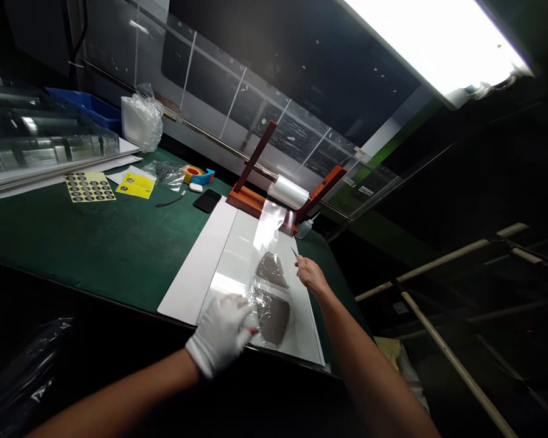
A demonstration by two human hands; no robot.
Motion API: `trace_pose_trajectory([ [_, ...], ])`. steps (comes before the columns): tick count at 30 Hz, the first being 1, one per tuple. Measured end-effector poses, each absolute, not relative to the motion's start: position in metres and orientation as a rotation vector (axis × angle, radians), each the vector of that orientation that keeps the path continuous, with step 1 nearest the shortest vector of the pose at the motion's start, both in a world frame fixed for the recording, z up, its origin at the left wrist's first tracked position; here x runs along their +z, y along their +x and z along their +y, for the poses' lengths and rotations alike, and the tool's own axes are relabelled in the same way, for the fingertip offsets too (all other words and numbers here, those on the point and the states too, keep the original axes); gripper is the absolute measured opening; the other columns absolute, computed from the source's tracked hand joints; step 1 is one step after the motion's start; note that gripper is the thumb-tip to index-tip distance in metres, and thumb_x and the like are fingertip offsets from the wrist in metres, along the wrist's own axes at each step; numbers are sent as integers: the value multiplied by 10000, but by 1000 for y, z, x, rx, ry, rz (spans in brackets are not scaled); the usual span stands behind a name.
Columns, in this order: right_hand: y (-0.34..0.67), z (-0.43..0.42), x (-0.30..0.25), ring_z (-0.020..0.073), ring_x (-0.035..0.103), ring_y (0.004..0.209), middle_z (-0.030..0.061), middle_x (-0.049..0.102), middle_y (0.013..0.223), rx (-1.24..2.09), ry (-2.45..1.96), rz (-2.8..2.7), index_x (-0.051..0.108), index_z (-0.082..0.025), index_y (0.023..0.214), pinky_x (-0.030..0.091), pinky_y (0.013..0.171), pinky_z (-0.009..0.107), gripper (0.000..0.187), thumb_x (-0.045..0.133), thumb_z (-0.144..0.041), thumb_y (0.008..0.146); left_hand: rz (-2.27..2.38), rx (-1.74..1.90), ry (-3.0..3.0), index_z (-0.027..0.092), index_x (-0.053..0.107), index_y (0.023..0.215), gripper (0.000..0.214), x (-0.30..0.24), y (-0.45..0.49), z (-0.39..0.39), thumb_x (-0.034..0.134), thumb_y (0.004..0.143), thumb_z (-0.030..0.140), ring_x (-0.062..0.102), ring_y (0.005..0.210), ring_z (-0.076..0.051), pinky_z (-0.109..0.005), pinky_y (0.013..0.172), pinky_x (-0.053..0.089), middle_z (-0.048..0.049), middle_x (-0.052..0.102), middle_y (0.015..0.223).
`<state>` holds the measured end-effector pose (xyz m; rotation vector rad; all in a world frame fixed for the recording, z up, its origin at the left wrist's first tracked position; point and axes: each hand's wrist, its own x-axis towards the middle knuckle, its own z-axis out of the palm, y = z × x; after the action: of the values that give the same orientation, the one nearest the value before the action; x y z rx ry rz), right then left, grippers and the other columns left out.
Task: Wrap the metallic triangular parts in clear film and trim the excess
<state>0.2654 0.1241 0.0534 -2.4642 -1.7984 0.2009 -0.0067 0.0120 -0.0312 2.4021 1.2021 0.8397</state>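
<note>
My gloved left hand lies flat with fingers extended, pressing the clear plastic film onto the white board, just beside a dark grey shaped sheet under the film. My bare right hand pinches a small blade, its tip near a second grey sheet. Beyond the right hand, the film runs up to a roll on an orange-red stand.

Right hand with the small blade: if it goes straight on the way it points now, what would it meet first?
The clear plastic film from the roll looks first in line, just past the tip of the small blade in the right hand. Depth is unclear, so the hand may pass above it.
</note>
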Motion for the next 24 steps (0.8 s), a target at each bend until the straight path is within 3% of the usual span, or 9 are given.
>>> trace_pose_trajectory([
  [4, 279, 83, 50, 177, 656, 813, 36, 697, 901, 241, -2207, -1964, 672, -183, 1023, 512, 748, 309, 324, 419, -386, 1027, 1264, 702, 2426, 175, 695, 1194, 425, -6, -1, 88, 628, 900, 474, 590, 1180, -354, -520, 996, 474, -137, 673, 1261],
  [8, 272, 61, 44, 198, 656, 908, 40, 710, 1007, 243, -1955, -2133, 715, -239, 1021, 483, 806, 285, 241, 502, -335, 961, 1175, 530, 2542, 167, 632, 1313, 664, -13, 10, 141, 734, 792, 566, 476, 1331, -369, -494, 1113, 398, -167, 562, 1421],
  [12, 261, 59, 33, 208, 654, 880, 39, 713, 1003, 215, -1852, -2247, 732, -271, 1072, 468, 758, 294, 232, 536, -312, 955, 1060, 375, 2640, 242, 587, 1364, 698, -24, 12, 150, 700, 788, 619, 415, 1378, -371, -495, 1132, 356, -124, 514, 1470],
  [16, 248, 70, 19, 216, 651, 981, 33, 728, 1042, 176, -1809, -2326, 730, -272, 1049, 461, 803, 290, 191, 569, -264, 947, 1041, 326, 2679, 237, 577, 1375, 698, -27, 11, 148, 630, 820, 656, 383, 1396, -375, -487, 1153, 307, -130, 473, 1500],
  [24, 229, 87, 9, 203, 626, 964, 38, 689, 1080, 66, -1736, -2423, 726, -264, 974, 422, 715, 274, 161, 565, -271, 967, 1070, 276, 2704, 246, 529, 1419, 763, -34, 12, 153, 603, 811, 702, 334, 1435, -365, -476, 1173, 271, -121, 429, 1543],
])
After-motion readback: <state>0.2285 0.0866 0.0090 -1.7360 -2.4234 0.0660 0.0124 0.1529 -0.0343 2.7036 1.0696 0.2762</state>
